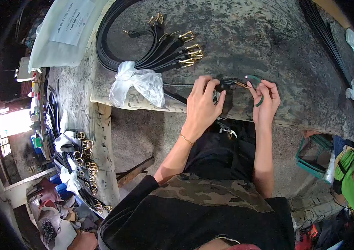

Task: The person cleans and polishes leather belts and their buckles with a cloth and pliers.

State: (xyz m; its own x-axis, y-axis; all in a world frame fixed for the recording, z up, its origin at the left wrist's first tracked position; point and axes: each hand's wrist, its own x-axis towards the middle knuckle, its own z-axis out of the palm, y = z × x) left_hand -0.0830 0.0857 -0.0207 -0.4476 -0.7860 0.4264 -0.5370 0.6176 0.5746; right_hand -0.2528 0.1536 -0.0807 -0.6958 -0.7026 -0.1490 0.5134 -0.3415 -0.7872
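My left hand (pixel 202 100) is over the front edge of the worktable, its fingers bent around something dark that they mostly hide. To its right, my right hand (pixel 265 98) pinches a thin green curved tool (pixel 255 78) with a pale tip. A gold buckle (pixel 241 84) on a dark strap lies between the hands, beside my right fingertips. Left of my hands, a coil of black belts (pixel 109 41) with gold buckles (pixel 194 52) lies on the table, wrapped in clear plastic (pixel 137 85).
The worktable (pixel 243 37) has a stained, worn top. More black belts (pixel 321 35) hang along its right side. A printed plastic bag (pixel 68 33) lies at upper left, above bundled belts with buckles (pixel 87 166). A green crate (pixel 312 154) stands low at right.
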